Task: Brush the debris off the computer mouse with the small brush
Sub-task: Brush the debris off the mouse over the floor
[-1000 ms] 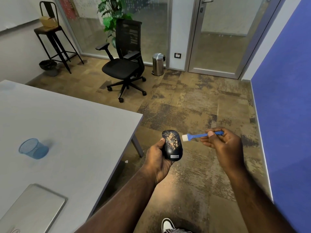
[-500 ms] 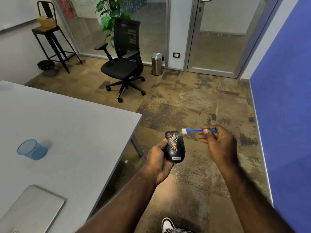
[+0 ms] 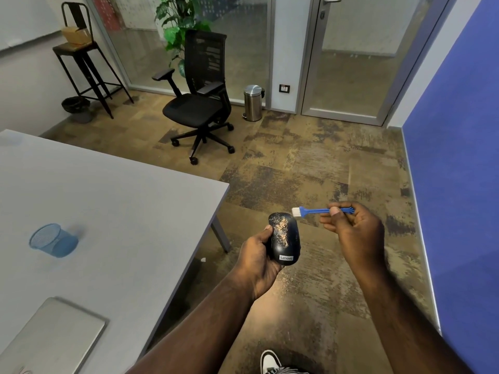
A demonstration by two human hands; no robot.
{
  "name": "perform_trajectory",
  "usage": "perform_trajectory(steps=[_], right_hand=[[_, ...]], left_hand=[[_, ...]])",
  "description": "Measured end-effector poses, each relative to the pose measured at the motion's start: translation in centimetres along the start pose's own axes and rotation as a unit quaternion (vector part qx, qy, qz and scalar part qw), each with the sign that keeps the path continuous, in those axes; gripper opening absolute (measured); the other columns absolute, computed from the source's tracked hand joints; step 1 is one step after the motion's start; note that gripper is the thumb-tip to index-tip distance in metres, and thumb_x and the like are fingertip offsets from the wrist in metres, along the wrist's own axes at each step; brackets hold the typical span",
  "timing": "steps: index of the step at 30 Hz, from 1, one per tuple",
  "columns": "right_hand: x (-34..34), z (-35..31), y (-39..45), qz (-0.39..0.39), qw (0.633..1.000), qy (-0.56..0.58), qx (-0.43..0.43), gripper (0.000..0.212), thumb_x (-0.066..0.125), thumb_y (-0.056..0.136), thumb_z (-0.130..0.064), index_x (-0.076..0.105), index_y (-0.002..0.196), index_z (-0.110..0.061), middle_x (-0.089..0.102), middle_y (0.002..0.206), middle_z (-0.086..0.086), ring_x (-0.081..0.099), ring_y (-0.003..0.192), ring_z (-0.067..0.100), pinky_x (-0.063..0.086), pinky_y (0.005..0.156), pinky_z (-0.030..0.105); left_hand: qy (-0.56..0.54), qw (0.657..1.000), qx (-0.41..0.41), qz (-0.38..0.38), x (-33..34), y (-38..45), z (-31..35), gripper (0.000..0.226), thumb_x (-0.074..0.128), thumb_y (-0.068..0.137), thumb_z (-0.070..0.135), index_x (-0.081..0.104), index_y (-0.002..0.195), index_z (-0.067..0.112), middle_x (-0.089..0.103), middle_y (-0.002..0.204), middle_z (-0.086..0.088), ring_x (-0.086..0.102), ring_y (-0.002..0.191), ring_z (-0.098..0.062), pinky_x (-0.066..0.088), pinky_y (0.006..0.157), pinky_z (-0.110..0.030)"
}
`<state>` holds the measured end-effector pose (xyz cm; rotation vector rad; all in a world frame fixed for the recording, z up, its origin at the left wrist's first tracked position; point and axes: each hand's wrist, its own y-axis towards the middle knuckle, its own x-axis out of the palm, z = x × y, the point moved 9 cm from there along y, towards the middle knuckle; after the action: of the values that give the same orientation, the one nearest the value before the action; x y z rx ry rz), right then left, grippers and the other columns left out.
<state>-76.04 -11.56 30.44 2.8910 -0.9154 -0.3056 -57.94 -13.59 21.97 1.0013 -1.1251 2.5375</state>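
A black computer mouse (image 3: 285, 242) with a white label near its lower end is held over the floor in my left hand (image 3: 256, 261). Tan debris specks cover the upper and middle part of its top. My right hand (image 3: 353, 228) pinches a small blue brush (image 3: 310, 211) by its thin handle. The white bristles (image 3: 295, 211) point left and sit at the mouse's upper right edge, touching or nearly touching it.
A grey table (image 3: 108, 211) lies to my left, bearing a blue mesh cup (image 3: 52, 240) and a closed silver laptop (image 3: 54, 338). Beyond stand a black office chair (image 3: 199, 103), a steel bin (image 3: 253, 102) and a stool (image 3: 83, 66). A blue wall (image 3: 459, 157) runs along the right.
The brush rose from beside the mouse's middle to its upper right edge and stays there. Debris has thinned from a wide patch to a narrower streak.
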Motion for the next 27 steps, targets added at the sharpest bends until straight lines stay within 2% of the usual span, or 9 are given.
perform_trajectory(steps=[3, 6, 8, 11, 15, 18, 21, 24, 27], right_hand=[[0.8, -0.5, -0.3, -0.031, 0.999, -0.015, -0.030, 0.026, 0.061, 0.095, -0.006, 0.066, 0.084, -0.029, 0.075, 0.072, -0.002, 0.075, 0.070, 0.009, 0.060, 0.062, 0.021], [0.9, -0.3, 0.0, -0.012, 0.998, -0.057, -0.024, 0.025, 0.061, 0.095, -0.008, 0.065, 0.085, -0.030, 0.075, 0.076, -0.001, 0.075, 0.071, 0.004, 0.061, 0.067, 0.024], [0.5, -0.4, 0.2, 0.001, 0.999, -0.047, -0.025, 0.022, 0.060, 0.096, -0.009, 0.066, 0.087, -0.029, 0.075, 0.076, -0.003, 0.075, 0.072, 0.006, 0.061, 0.068, 0.026], [0.8, -1.0, 0.0, -0.025, 0.998, -0.018, -0.047, 0.027, 0.062, 0.094, -0.008, 0.067, 0.084, -0.033, 0.075, 0.072, -0.005, 0.076, 0.071, 0.008, 0.060, 0.063, 0.021], [1.0, -0.6, 0.3, -0.016, 0.996, -0.074, -0.035, 0.028, 0.061, 0.095, -0.009, 0.064, 0.083, -0.035, 0.072, 0.070, -0.010, 0.074, 0.071, 0.003, 0.061, 0.068, 0.025], [0.4, -0.6, 0.5, -0.004, 0.998, -0.048, -0.033, 0.026, 0.061, 0.096, -0.010, 0.065, 0.085, -0.033, 0.074, 0.073, -0.007, 0.075, 0.072, 0.005, 0.061, 0.066, 0.024], [0.6, -0.5, 0.2, -0.023, 0.997, -0.054, -0.042, 0.025, 0.061, 0.095, -0.008, 0.066, 0.085, -0.031, 0.073, 0.071, -0.008, 0.075, 0.070, 0.005, 0.060, 0.064, 0.020], [0.0, 0.3, 0.5, -0.005, 0.996, -0.086, -0.014, 0.018, 0.060, 0.096, -0.010, 0.066, 0.090, -0.025, 0.073, 0.075, -0.007, 0.075, 0.072, 0.007, 0.062, 0.069, 0.027], [-0.8, 0.4, 0.5, -0.013, 1.000, -0.006, -0.009, 0.020, 0.060, 0.095, -0.008, 0.067, 0.085, -0.023, 0.074, 0.071, 0.002, 0.076, 0.071, 0.015, 0.062, 0.066, 0.032]], left_hand=[[0.005, 1.000, 0.002, 0.001, 0.0, 0.2, 0.0, 0.040, 0.032, 0.103, 0.023, 0.057, 0.119, -0.004, 0.061, 0.118, -0.026, 0.059, 0.101, -0.036, 0.045, 0.099, -0.048], [0.006, 1.000, 0.004, -0.003, 0.0, 0.2, 0.0, 0.041, 0.032, 0.103, 0.022, 0.056, 0.123, -0.004, 0.061, 0.119, -0.024, 0.058, 0.104, -0.035, 0.044, 0.101, -0.049], [0.011, 1.000, 0.000, -0.005, -0.1, 0.3, -0.1, 0.040, 0.033, 0.103, 0.023, 0.057, 0.122, -0.003, 0.062, 0.119, -0.024, 0.057, 0.108, -0.037, 0.043, 0.104, -0.049], [0.010, 1.000, 0.002, -0.004, -0.2, 0.4, 0.0, 0.040, 0.033, 0.103, 0.023, 0.058, 0.121, -0.003, 0.061, 0.122, -0.025, 0.054, 0.113, -0.038, 0.040, 0.108, -0.050], [0.004, 1.000, 0.004, -0.006, 0.0, 0.4, 0.1, 0.039, 0.034, 0.103, 0.023, 0.059, 0.118, -0.003, 0.064, 0.116, -0.024, 0.059, 0.104, -0.036, 0.044, 0.103, -0.050], [0.007, 1.000, 0.000, -0.006, 0.1, 0.3, 0.0, 0.039, 0.034, 0.103, 0.023, 0.060, 0.117, -0.002, 0.063, 0.117, -0.024, 0.058, 0.106, -0.037, 0.045, 0.100, -0.048], [0.005, 1.000, -0.001, -0.006, 0.0, 0.4, 0.1, 0.041, 0.034, 0.103, 0.023, 0.058, 0.122, -0.003, 0.062, 0.120, -0.025, 0.058, 0.105, -0.036, 0.044, 0.103, -0.049], [0.001, 1.000, 0.000, -0.004, 0.1, 0.3, 0.1, 0.040, 0.034, 0.103, 0.023, 0.059, 0.119, -0.003, 0.064, 0.117, -0.024, 0.060, 0.104, -0.035, 0.043, 0.105, -0.049], [-0.005, 1.000, -0.001, -0.001, -0.1, 0.1, 0.2, 0.040, 0.033, 0.103, 0.024, 0.060, 0.115, -0.002, 0.065, 0.115, -0.024, 0.061, 0.100, -0.035, 0.046, 0.099, -0.048]])
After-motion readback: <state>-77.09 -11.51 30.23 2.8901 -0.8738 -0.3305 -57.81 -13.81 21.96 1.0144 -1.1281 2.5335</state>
